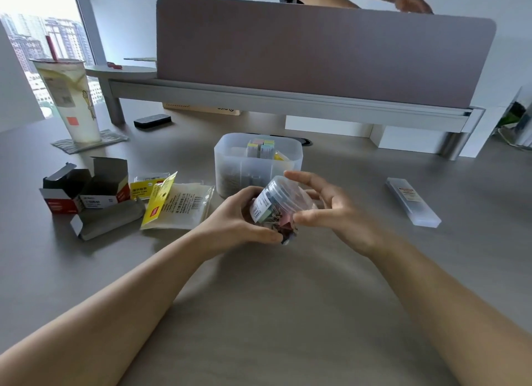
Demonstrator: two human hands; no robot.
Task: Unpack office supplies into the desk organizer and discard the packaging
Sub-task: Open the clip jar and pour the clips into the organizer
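A clear round tub of coloured binder clips (275,208) with a white barcode label lies tilted between my hands above the desk. My left hand (244,217) grips its lower end from the left. My right hand (334,210) curls around its upper end, thumb and fingers spread near the lid. Just behind stands the translucent desk organizer (230,166), holding pastel sticky tabs at the back and small metal items in front.
Emptied packaging lies at left: open black-and-red cartons (83,192) and yellow-and-clear plastic bags (175,204). A clear flat case (413,201) lies at right. A drink cup (70,97) stands far left. A partition (316,48) spans the back, with another person behind it.
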